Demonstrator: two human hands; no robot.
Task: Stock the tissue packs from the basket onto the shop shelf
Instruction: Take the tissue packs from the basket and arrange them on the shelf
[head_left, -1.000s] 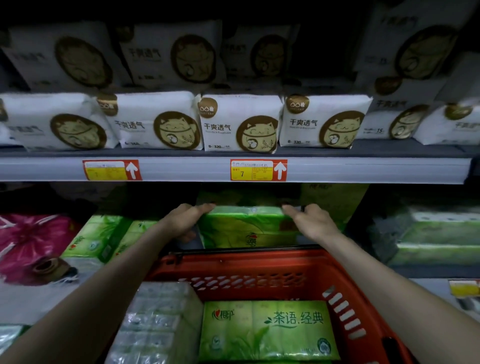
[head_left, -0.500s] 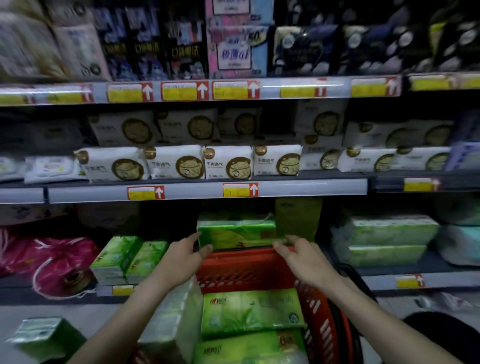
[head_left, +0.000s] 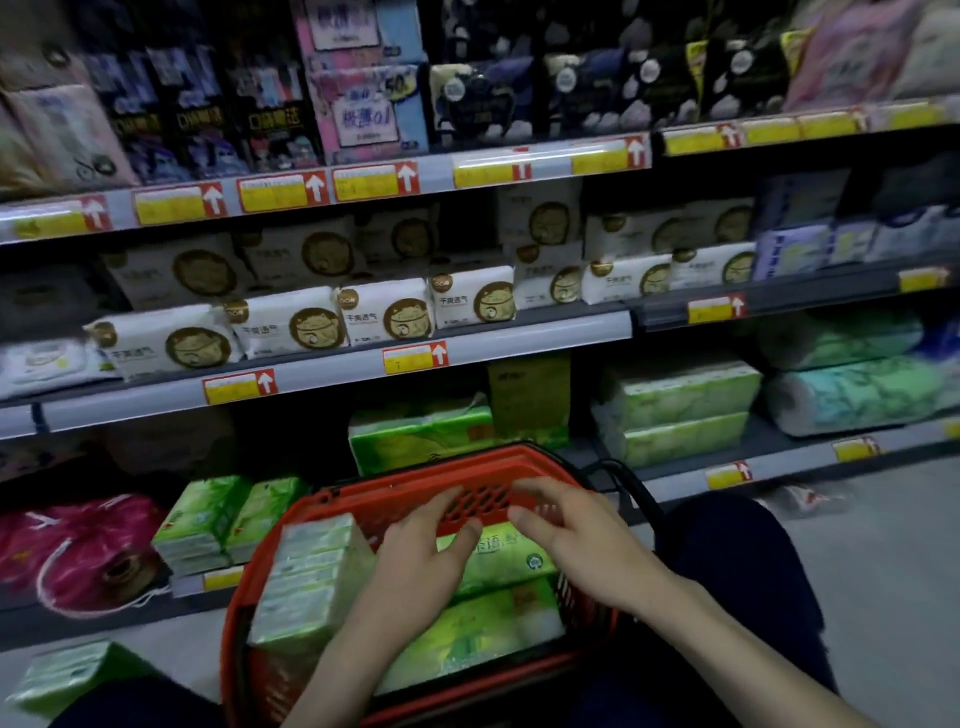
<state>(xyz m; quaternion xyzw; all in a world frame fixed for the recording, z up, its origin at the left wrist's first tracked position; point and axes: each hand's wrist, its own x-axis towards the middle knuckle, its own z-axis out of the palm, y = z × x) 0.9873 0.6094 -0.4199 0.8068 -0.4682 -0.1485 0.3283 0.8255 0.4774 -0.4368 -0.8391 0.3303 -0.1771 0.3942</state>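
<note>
Green tissue packs (head_left: 483, 631) lie in the basket (head_left: 395, 480) beneath left hand (head_left: 415, 561) and right hand (head_left: 576, 540), both spread empty.

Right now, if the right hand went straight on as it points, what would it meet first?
Probably the left hand, whose fingers lie just across the gap; the basket wall is behind. Depth unclear.

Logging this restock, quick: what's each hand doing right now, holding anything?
Left hand: open, holding nothing, fingers spread over the red basket.
Right hand: open, holding nothing, above the green tissue pack.
</note>
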